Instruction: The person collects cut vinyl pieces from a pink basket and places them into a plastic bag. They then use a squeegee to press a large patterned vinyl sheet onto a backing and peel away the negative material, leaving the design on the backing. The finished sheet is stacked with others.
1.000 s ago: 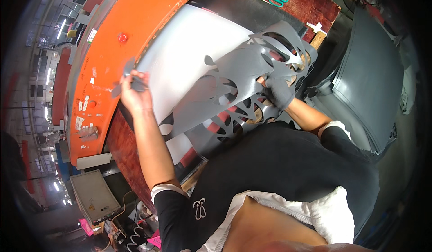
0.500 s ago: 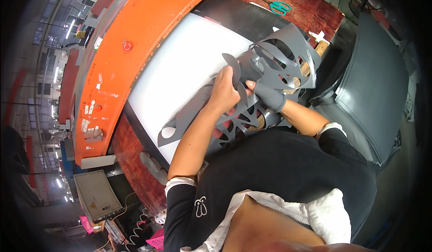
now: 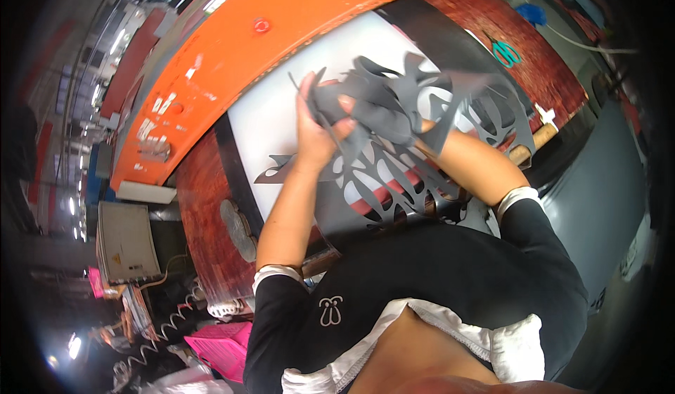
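My left hand (image 3: pixel 313 135) is closed around loose grey cut pieces (image 3: pixel 325 102) of thin sheet material, above a white board (image 3: pixel 264 123). Beside it, my right hand (image 3: pixel 383 118) wears a grey glove with bare fingertips. Its fingers curl against the same bunch of pieces, and motion blur softens their edges. Under and around both hands spreads a grey sheet (image 3: pixel 334 211) full of curved cut-out holes. Its far right part is lifted and bent, and strips of it cross in front of my right wrist.
An orange machine beam (image 3: pixel 316 7) with a red button (image 3: pixel 261 25) runs behind the board. Green-handled scissors (image 3: pixel 505 54) lie on the red-brown table (image 3: pixel 464 7). A grey sole-shaped piece (image 3: pixel 238 229) rests at left. Large grey sheets (image 3: pixel 598 176) stand at right; a pink basket (image 3: pixel 221 348) is lower left.
Both hands have moved left over the board, taking the bunched grey pieces along. The holed sheet is shifted and its right part bent up more. The whole view has turned somewhat.
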The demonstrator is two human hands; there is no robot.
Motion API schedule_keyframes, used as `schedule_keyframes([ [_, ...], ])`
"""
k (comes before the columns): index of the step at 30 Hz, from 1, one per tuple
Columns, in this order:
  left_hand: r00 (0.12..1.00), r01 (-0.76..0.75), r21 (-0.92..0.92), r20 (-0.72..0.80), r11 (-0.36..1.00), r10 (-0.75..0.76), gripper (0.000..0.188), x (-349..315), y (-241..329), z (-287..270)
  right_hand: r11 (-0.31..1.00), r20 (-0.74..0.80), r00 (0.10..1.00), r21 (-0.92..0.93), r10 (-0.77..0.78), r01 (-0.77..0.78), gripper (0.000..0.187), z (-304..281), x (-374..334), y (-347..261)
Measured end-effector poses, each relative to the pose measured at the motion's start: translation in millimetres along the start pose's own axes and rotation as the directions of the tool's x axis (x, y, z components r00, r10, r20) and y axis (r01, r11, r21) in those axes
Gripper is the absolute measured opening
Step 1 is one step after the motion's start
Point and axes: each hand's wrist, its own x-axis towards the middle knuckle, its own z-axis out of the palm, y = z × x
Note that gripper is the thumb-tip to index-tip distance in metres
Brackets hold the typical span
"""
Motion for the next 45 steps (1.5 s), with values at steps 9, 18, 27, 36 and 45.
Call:
schedule_keyframes([
  [9,0.972,0.184,0.546,-0.223,0.817,-0.07,0.076,-12.3,26.1,-61.6,0.986,0.156,0.985,0.14,0.069,-0.092,0.042,44.4,68.2,52.9],
  [18,0.989,0.143,0.78,-0.09,0.609,-0.118,0.068,-56.9,-33.1,-36.3,0.889,-0.121,0.912,0.306,0.391,-0.341,0.039,18.3,-8.6,96.3],
  [27,0.987,0.092,0.959,-0.052,0.27,-0.15,0.058,-52.5,-23.2,-20.8,0.941,-0.19,0.924,0.124,0.333,-0.314,0.034,9.2,-20.2,94.9],
  [36,0.851,-0.124,0.991,0.133,0.051,-0.507,0.037,-14.4,29.9,-41.0,0.946,-0.308,0.896,0.157,0.321,-0.285,0.033,17.1,-26.9,104.7],
  [45,0.947,0.196,0.76,0.017,0.62,-0.32,0.034,1.7,38.3,-67.6,0.93,-0.384,0.847,0.164,0.368,-0.33,0.026,11.4,-31.2,88.7],
])
